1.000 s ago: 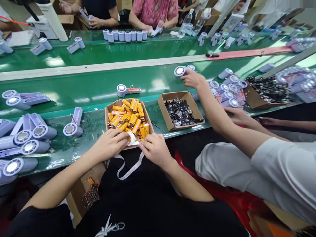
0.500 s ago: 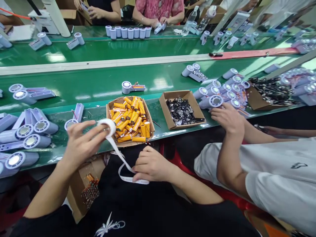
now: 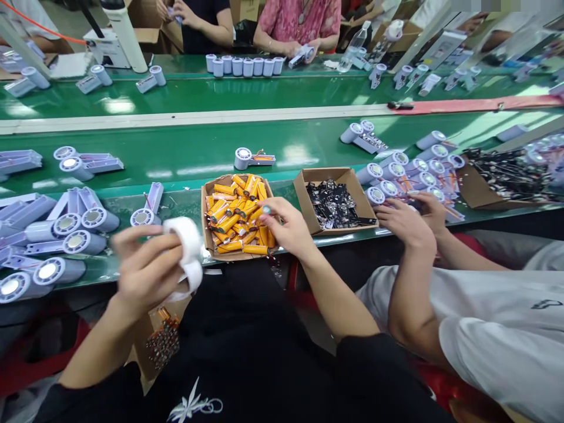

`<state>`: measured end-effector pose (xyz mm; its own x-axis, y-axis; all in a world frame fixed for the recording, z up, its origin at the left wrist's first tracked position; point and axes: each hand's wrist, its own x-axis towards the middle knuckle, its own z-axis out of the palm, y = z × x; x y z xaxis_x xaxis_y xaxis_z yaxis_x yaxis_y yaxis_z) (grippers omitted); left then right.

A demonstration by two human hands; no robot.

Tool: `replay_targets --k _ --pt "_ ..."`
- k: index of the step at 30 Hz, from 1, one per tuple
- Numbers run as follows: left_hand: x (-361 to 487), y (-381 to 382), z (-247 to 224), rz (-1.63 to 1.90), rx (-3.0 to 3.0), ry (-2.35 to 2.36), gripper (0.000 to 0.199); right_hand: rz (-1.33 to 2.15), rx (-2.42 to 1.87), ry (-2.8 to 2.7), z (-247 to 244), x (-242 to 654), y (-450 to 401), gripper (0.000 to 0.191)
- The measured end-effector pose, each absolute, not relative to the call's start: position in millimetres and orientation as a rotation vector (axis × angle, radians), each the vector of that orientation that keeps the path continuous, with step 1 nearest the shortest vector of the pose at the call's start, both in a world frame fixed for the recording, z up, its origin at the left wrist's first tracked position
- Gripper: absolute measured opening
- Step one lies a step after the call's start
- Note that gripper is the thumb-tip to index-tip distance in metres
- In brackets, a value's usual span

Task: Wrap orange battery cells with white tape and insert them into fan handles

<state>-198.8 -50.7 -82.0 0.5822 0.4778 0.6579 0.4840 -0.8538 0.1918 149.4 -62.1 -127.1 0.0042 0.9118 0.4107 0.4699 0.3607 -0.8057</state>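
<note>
Tape (image 3: pixel 187 238), white and rolled, sits left of the battery box (image 3: pixel 205 218), pinched in the left hand (image 3: pixel 147 267), whose fingers are bent and blurred. At the battery box's right side, the right hand (image 3: pixel 288 226) reaches over the orange batteries (image 3: pixel 229 223), thumb and forefinger nearly together; whether they grip a battery I cannot tell. Right of the battery box stands a carton (image 3: pixel 308 202) of black parts; behind it lies a lilac housing (image 3: pixel 242 158).
</note>
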Motion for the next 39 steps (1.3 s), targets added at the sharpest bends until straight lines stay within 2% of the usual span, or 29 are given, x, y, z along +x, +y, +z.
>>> replay_targets --k 3,5,10,14,17,23,28,32,36,39 --pt "-160.0 -47.8 -101.8 -1.076 -2.866 -0.689 0.028 0.884 -1.085 -1.140 -133.9 144.1 -66.4 0.042" --pt "-144.7 -46.7 -112.6 -1.015 -2.949 -0.646 0.032 0.926 -1.044 -1.048 -136.2 138.0 -67.9 0.042" --pt "-135.3 -43.2 -121.7 -0.975 -2.993 -0.596 0.032 0.335 -1.367 -1.552 -123.7 146.8 -55.4 0.032" --pt "-133.2 -40.5 -122.5 -1.008 -2.999 -0.619 0.033 0.138 -1.411 -1.735 -99.3 163.2 -37.0 0.041" --pt "-133.3 -40.8 -124.4 -1.039 -2.996 -0.656 0.035 0.260 -1.338 -1.749 -89.7 162.6 -32.8 0.043" --pt "-140.7 -45.8 -122.3 -0.901 -2.924 -0.641 0.041 0.874 -1.136 -1.689 -91.0 151.7 -61.3 0.057" --pt "-140.8 -49.1 -106.1 -0.790 -2.840 -0.468 0.039 0.837 -1.237 -1.891 -80.5 150.8 -86.5 0.044" --pt "-136.6 -49.2 -91.2 -0.598 -2.875 -0.312 0.039 0.736 -1.269 -2.092 -70.3 152.6 -88.1 0.042" --pt "-131.0 -48.0 -86.9 -0.401 -2.952 -0.137 0.031 0.797 -1.258 -2.228 -63.8 153.4 -82.4 0.038" --pt "-124.7 -47.5 -85.9 -0.230 -3.042 -0.039 0.030 0.884 -1.222 -2.336 -63.1 156.2 -76.7 0.025"
